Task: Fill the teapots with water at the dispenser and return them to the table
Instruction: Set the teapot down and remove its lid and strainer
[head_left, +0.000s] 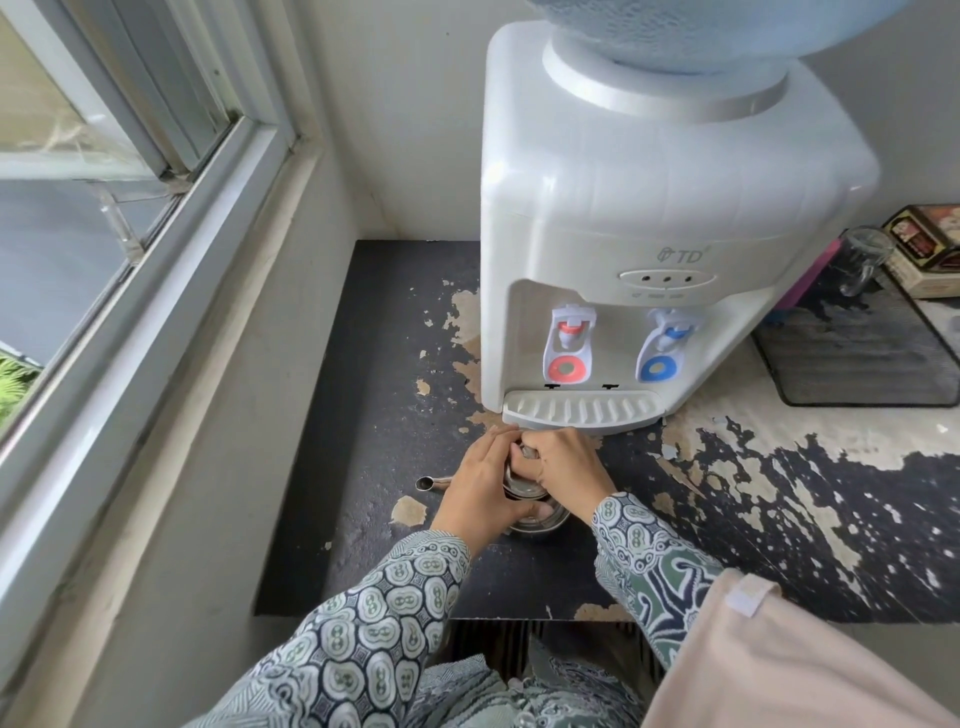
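A small glass teapot (537, 519) with a metal spout (428, 484) pointing left stands on the dark counter, just in front of the drip tray (582, 409) of a white water dispenser (649, 218). My left hand (480, 488) wraps its left side. My right hand (563, 470) grips the top, apparently on the lid, which is mostly hidden. The red tap (570, 332) and blue tap (667, 338) sit above the tray.
The counter (374, 519) has peeling dark paint. A black mesh tray (857, 353) lies to the right with a glass mug (860, 260) and a box (930, 249) behind it. A window and white wall close off the left.
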